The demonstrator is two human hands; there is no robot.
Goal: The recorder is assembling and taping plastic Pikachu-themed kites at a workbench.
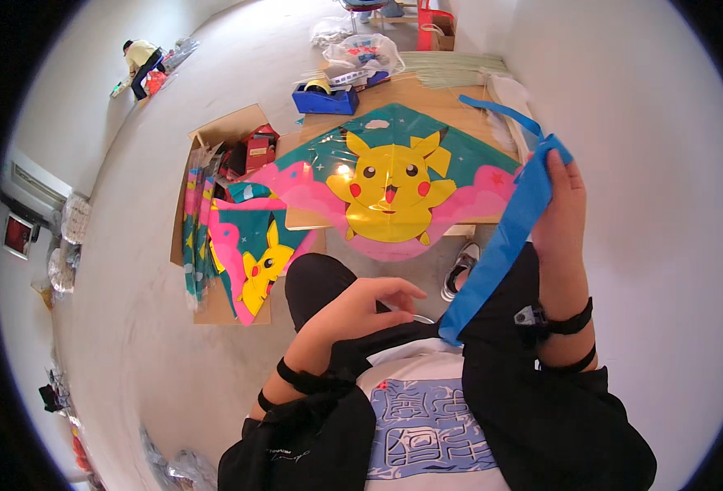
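Observation:
My right hand [562,204] is raised at the right, its fingers closed on a long blue fabric strip [504,237]. One end of the strip curls over the table's far right; the rest slants down to my lap. My left hand [373,309] hovers above my lap with nothing in it, fingers loosely apart. In front of me a kite [390,192] with a yellow cartoon figure on green and pink lies spread on the wooden table [451,94]. Its lower tip hangs past the near edge.
Left of the table stands a cardboard box [230,125] with red packages and rolled kites; another kite [263,266] hangs over its side. A blue tape dispenser [325,101], a plastic bag [365,52] and thin sticks [451,67] lie farther back. Another person [140,59] sits far left.

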